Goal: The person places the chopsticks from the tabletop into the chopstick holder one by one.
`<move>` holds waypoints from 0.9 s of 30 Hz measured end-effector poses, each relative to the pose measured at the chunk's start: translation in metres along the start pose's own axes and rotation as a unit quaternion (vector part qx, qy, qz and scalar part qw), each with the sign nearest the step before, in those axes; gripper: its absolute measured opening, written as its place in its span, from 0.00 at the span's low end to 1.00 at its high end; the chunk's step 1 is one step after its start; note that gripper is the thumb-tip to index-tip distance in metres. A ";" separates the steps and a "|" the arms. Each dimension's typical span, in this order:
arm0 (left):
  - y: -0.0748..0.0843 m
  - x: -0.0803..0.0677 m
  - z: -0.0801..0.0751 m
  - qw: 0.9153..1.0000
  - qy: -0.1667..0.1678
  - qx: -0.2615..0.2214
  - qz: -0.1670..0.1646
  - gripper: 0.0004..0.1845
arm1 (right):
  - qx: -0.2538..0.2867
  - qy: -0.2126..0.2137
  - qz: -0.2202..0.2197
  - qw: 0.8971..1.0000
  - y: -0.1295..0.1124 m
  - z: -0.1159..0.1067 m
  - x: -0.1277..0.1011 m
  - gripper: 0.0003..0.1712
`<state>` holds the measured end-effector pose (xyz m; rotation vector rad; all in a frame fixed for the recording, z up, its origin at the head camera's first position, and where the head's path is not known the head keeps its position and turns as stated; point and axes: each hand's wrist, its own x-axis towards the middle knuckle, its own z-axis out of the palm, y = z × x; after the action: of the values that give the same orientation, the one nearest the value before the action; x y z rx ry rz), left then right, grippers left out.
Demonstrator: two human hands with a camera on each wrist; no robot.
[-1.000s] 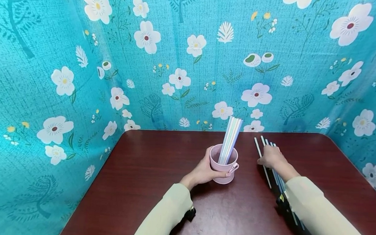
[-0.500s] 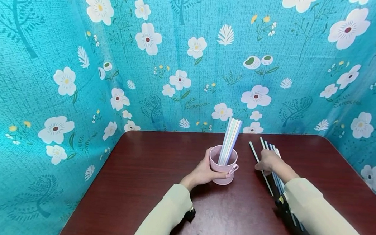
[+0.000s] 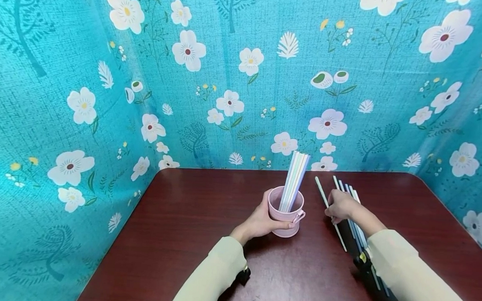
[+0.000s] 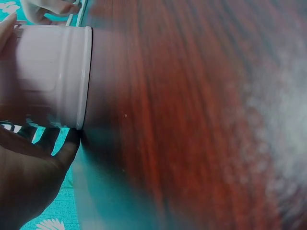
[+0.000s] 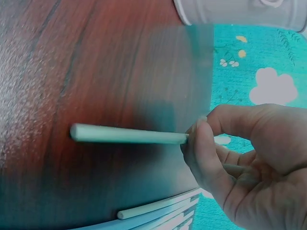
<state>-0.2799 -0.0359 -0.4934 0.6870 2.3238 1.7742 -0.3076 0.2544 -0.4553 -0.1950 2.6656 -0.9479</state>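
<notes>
- The pink cup (image 3: 285, 214) stands upright mid-table, a bundle of pastel straws (image 3: 295, 179) inside leaning far-right.
- The left hand (image 3: 261, 218) wraps the cup's left side.
- The right hand (image 3: 339, 206) pinches one green straw (image 3: 325, 199), right of the cup, its long axis running near-right to far-left.
- More loose straws (image 3: 353, 208) lie just right.

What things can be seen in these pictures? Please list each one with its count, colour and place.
cup: one, pink, with a handle, middle of the table.
straws in the cup: a bundle, pastel, upright, leaning slightly.
single straw: one, pale green, on the table, pinched by the right hand.
straws on the table: several, pale, side by side under the right forearm.
table: one, dark red-brown.
backdrop: teal cloth with white flowers, behind and at both sides.
left hand: grips the cup.
right hand: pinches the single straw.
sleeves: two, cream.
</notes>
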 end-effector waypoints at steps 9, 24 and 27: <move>-0.003 0.002 0.001 1.000 -0.001 0.006 -0.005 0.57 | 0.018 0.018 -0.019 0.999 -0.010 -0.003 -0.006 0.06; -0.002 0.002 0.001 1.000 0.000 0.004 -0.009 0.58 | 0.004 0.184 -0.078 0.980 -0.030 -0.020 -0.015 0.11; -0.003 0.001 0.001 1.000 0.001 0.005 -0.006 0.58 | -0.003 0.230 -0.098 0.968 -0.034 -0.022 -0.016 0.13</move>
<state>-0.2814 -0.0351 -0.4958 0.6707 2.3349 1.7591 -0.2983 0.2448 -0.4140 -0.2715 3.1176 -1.1664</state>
